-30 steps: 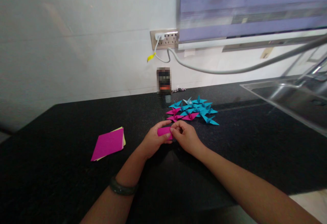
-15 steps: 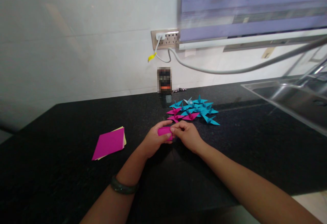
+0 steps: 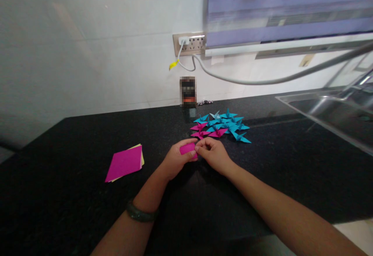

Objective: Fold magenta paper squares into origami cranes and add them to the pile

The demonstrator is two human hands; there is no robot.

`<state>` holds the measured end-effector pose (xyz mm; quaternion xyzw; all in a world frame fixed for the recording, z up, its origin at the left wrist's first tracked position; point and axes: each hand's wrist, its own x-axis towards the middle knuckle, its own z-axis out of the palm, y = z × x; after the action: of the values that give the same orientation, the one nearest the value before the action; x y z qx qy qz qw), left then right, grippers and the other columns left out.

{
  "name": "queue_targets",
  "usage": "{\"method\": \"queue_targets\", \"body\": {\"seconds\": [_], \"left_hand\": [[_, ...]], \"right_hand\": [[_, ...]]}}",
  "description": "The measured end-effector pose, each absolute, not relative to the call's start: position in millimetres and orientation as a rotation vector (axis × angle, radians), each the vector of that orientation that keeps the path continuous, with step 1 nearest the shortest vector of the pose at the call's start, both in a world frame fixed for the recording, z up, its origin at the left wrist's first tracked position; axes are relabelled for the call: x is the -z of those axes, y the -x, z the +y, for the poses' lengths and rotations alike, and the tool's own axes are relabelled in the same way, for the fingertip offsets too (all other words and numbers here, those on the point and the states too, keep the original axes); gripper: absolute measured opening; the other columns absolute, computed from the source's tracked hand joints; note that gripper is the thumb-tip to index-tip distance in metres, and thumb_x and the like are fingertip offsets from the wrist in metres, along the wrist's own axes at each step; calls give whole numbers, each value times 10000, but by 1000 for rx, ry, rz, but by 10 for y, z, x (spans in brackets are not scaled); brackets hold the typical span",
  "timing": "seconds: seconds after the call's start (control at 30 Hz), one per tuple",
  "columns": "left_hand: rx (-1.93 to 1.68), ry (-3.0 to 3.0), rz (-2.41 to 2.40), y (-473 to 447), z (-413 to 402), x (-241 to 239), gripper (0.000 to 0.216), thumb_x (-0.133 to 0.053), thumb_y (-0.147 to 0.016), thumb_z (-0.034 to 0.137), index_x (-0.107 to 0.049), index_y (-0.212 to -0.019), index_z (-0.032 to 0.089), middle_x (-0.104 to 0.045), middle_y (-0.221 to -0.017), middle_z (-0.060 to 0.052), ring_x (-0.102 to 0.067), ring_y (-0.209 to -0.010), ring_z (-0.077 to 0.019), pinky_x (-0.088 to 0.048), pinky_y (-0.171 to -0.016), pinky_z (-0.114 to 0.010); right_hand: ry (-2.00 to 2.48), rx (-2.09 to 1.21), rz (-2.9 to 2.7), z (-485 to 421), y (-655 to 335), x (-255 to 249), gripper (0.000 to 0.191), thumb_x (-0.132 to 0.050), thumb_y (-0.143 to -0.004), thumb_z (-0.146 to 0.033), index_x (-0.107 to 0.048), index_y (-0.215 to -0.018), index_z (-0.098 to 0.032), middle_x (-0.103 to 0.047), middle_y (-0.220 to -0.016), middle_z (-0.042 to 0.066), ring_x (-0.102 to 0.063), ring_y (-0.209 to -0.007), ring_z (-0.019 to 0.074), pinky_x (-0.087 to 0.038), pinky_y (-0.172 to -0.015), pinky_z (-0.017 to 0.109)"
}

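A small folded piece of magenta paper (image 3: 187,148) lies in my left hand (image 3: 176,156), the thumb pressed over its front and the fingers behind it. My right hand (image 3: 213,153) pinches the right edge of the same paper between thumb and forefinger. Just beyond both hands sit several folded paper cranes: magenta ones (image 3: 218,132) nearest, blue ones (image 3: 229,125) behind, and one pale crane (image 3: 215,115) at the back. To the left of my hands rests a stack of square paper (image 3: 125,163), magenta on top with yellow edges showing beneath.
Everything lies on a black speckled countertop (image 3: 72,143). A steel sink (image 3: 326,121) is set in at the right. Against the wall stands a small blurred-out object (image 3: 188,91), with a beaded string (image 3: 205,102) beside it. A grey cable (image 3: 247,81) runs from the wall socket (image 3: 189,44).
Almost nothing differs. My fingers have shifted very slightly at the right edge of the magenta paper; the cranes and the paper stack stay where they were.
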<state>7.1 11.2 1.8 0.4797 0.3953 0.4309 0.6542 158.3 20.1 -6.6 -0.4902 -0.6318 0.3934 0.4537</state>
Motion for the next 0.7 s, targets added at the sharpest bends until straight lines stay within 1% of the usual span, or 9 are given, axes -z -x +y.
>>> {"method": "queue_targets", "body": {"seconds": [0.2, 0.5, 0.7], "left_hand": [[-947, -1021, 816, -74, 96, -3, 496, -741, -625, 226, -598, -1094, 149, -618, -1069, -94, -598, -857, -157, -481, -764, -287], [-921, -1011, 749, -73, 102, 41, 465, -711, -670, 229, -600, -1118, 182, -609, -1134, -102, -590, -957, -198, -462, -829, -324], [-928, -978, 774, -78, 112, 49, 459, -690, -692, 254, -593, -1129, 152, -617, -1128, -120, -601, -936, -212, -477, -806, -345]], "right_hand": [[1178, -1087, -1497, 192, -1573, 39, 139, -555, -667, -285, -563, -646, -147, -503, -566, -27, -431, -525, 89, -394, -541, 230], [1212, -1003, -1525, 203, -1583, 53, 152, -543, -671, -278, -533, -586, -152, -463, -547, -29, -391, -522, 84, -355, -479, 198], [1226, -1023, -1514, 184, -1578, 19, 144, -537, -666, -269, -533, -585, -149, -442, -508, -47, -373, -486, 72, -336, -469, 193]]}}
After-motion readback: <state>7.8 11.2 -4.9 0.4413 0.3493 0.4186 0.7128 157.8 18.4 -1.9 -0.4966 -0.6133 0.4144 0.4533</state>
